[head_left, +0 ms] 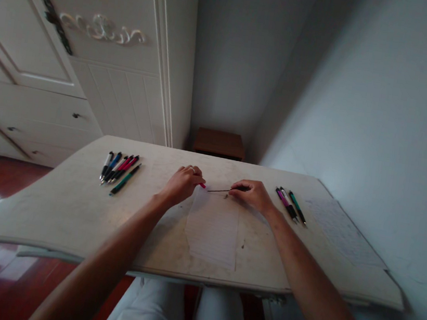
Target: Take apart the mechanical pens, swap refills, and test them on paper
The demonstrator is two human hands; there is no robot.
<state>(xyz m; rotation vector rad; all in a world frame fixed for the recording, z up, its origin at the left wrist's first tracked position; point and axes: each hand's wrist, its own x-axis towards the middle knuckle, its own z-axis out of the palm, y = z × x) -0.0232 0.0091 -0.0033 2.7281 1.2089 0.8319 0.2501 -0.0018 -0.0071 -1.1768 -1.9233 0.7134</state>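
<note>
My left hand (183, 183), with a ring on one finger, is closed on a pink pen barrel (203, 185), whose end pokes out past the fingertips. Pinched in my right hand (252, 194) is a thin dark ink refill (219, 190), its tip pointing left toward the barrel. A dark piece also shows at the right fingers; I cannot make out its kind. Both hands are above the far end of a lined paper sheet (214, 233). A tiny part (226, 196), too small to name, lies beside the right fingertips.
On the white table (72, 220), several pens (118, 168) lie in a group at left. A purple pen (287, 202) and a green pen (297, 208) lie at right, near a written sheet (342, 229). A wall (399, 126) borders the right side; a white cabinet (127, 96) stands behind left.
</note>
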